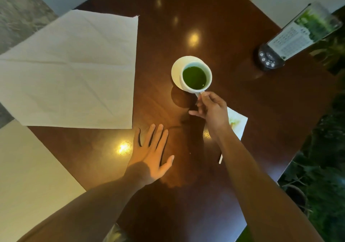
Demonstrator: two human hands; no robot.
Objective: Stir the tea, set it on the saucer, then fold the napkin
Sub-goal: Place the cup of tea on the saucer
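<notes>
A white cup (208, 77) of dark green tea sits over a white saucer (176, 71) in the middle of the dark wooden table (242, 101); whether it touches the saucer I cannot tell. My right hand (210, 109) pinches the cup's handle from the near side. My left hand (152, 152) lies flat on the table with fingers spread, holding nothing. A large white cloth napkin (71, 70) is spread open on the left of the table, creased from earlier folds.
A small white paper (238, 123) with a greenish stain lies under my right forearm. A menu card in a black stand (270, 58) is at the far right. Plants line the table's right edge. White seat surfaces lie left and far.
</notes>
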